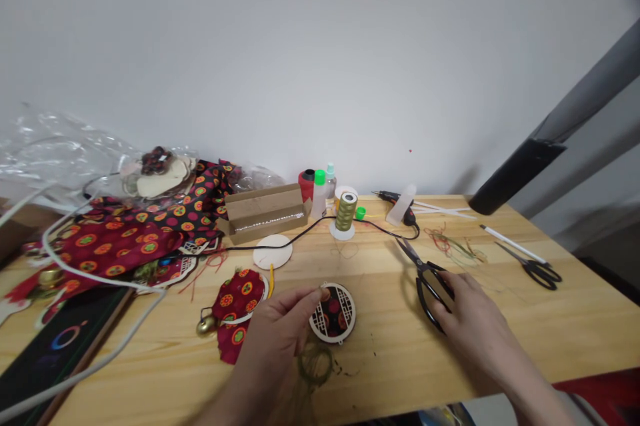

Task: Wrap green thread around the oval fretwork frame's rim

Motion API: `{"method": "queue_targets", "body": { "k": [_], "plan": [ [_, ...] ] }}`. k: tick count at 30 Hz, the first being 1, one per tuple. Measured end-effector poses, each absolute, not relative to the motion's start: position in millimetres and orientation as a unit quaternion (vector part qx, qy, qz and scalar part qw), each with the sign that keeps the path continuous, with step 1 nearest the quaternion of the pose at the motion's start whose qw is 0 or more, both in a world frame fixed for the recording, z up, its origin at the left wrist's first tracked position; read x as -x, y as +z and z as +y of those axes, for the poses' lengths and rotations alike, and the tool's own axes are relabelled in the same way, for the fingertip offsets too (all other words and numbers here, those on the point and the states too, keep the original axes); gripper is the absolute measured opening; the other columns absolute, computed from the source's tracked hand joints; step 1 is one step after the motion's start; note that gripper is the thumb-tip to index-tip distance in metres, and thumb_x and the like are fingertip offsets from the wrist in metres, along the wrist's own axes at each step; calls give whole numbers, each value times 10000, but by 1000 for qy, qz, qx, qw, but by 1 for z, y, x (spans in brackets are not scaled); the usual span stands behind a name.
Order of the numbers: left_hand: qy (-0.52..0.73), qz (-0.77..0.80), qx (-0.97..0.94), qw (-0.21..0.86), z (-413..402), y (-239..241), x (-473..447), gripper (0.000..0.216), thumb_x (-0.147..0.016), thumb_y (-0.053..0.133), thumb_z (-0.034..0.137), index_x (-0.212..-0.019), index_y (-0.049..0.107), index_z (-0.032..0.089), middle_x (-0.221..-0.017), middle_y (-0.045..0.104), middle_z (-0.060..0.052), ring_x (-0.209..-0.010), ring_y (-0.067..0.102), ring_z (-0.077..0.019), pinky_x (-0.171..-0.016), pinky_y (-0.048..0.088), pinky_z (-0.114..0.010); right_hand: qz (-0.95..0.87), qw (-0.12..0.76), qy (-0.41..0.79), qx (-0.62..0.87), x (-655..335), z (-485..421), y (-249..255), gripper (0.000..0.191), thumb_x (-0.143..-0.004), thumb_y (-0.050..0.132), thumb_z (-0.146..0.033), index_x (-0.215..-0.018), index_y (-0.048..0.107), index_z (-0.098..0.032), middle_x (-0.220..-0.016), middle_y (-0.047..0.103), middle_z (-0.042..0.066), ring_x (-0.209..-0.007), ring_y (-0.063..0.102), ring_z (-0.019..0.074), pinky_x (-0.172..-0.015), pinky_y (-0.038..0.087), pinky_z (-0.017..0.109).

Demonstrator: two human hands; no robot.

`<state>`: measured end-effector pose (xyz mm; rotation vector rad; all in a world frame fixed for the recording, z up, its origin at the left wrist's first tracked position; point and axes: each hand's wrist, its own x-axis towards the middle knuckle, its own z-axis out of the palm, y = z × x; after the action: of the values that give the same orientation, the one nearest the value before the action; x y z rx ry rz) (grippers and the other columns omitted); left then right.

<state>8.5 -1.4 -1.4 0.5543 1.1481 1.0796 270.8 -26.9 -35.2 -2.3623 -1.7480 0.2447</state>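
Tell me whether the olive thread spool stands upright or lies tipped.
Upright: the thread spool stands on end on its white base.

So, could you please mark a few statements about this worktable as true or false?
The right hand rests on the large black scissors. True.
The left hand holds the olive thread spool. False: its fingertips touch the round ornament; the spool stands farther back.
A smaller pair of scissors lies near the right end of the table. True.
The cardboard box lies right of both scissors. False: the cardboard box lies left, beside the patterned fabric.
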Motion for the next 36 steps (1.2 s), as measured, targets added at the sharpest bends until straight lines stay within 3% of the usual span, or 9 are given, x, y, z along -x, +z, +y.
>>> {"method": "queue_targets", "body": {
  "k": [4, 9, 15, 19, 23, 29, 36],
  "plan": [
    [481, 507, -226, 678, -1, 3, -11, 186, -447, 824, 240, -578, 756, 128, -340, 456, 65, -312, 249, 3, -284, 188, -120, -618, 189, 132, 752, -255, -28, -25, 316, -742, 464, -250, -1020, 563, -136, -937, 597, 121, -897, 582, 266, -806, 451, 378],
    [481, 496, -206, 693, -2, 6, -12, 186, -439, 830, 238, -565, 750, 127, -324, 412, 83, -310, 246, 2, -294, 231, -121, -596, 303, 373, 643, -223, -37, -6, 175, -754, 484, -239, -896, 562, -172, -807, 598, 36, -769, 582, 179, -692, 469, 270],
    [479, 494, -232, 687, -1, 8, -11, 183, -465, 824, 252, -580, 749, 130, -345, 424, 77, -320, 300, -12, -322, 289, -130, -581, 271, 512, 572, -207, -48, 5, 337, -620, 612, -124, -953, 605, -174, -752, 564, -14, -675, 514, 127, -583, 429, 199],
    [484, 488, -255, 681, -2, 5, -10, 149, -517, 801, 258, -592, 749, 140, -340, 386, 92, -314, 268, -10, -334, 291, -135, -586, 224, 535, 566, -205, -52, 10, 348, -593, 597, -116, -934, 627, -180, -737, 567, -23, -659, 503, 125, -540, 401, 188],
    [477, 496, -289, 665, -3, 1, -8, 100, -583, 762, 253, -622, 761, 161, -342, 401, 85, -330, 300, -28, -365, 316, -145, -592, 193, 524, 581, -200, -52, 8, 225, -597, 591, -134, -817, 625, -168, -630, 520, -48, -604, 465, 111, -516, 361, 189],
    [428, 522, -391, 625, -4, -2, -6, 107, -657, 715, 261, -686, 780, 182, -457, 584, 10, -535, 552, -133, -552, 455, -205, -621, 181, 477, 595, -187, -44, 9, 59, -622, 599, -151, -651, 550, -165, -566, 460, -62, -541, 356, 82, -470, 266, 190],
    [405, 488, -445, 633, -5, -5, -3, 156, -743, 648, 267, -775, 786, 201, -613, 687, -23, -655, 602, -174, -630, 465, -228, -635, 180, 436, 612, -175, -40, 21, 71, -613, 680, -183, -651, 621, -188, -549, 480, -74, -518, 342, 79, -458, 239, 189]
  ]
}}
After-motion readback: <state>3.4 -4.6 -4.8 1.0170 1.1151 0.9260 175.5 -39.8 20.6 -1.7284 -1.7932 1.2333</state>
